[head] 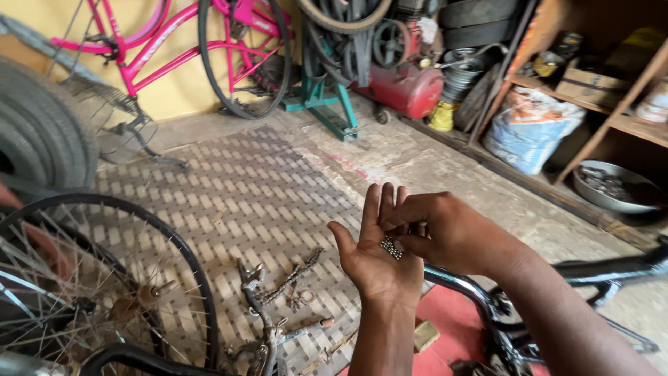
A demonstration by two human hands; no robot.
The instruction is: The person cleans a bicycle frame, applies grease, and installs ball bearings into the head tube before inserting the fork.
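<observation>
My left hand point(379, 251) is palm up, fingers straight and together, thumb out to the side: fully open and flat. A small cluster of steel bearing balls point(391, 246) sits in the middle of the palm, loose, nothing closed around them.

My right hand point(445, 233) comes in from the right, knuckles up, fingers curled down over the left palm. Fingertips narrow, pinched together right at the balls, touching or just above them. I can't tell if a ball is actually between the fingertips; the knuckles hide that.

Both hands are held in the air above the floor, not resting on anything.

Below and around them:
- Woven mat point(236, 202) on the concrete floor, patterned in pale and dark strips.
- On the mat, left of my left wrist: a short length of bicycle chain point(292, 275) and a greasy metal part point(257, 306) with small hardware beside it.
- Spoked bicycle wheel point(90, 278) with tyre, lower left, hub visible.
- Chrome handlebar tube point(459, 285) runs under my right forearm, over a red patch on the floor.
- Small brown block point(425, 335) just right of my left wrist, on the floor.

Farther back: pink bicycle frame point(174, 49) against the yellow wall, red compressor tank point(403, 87), wooden shelving point(612, 90) on the right with a metal bowl point(612, 186) of small parts beneath it.
</observation>
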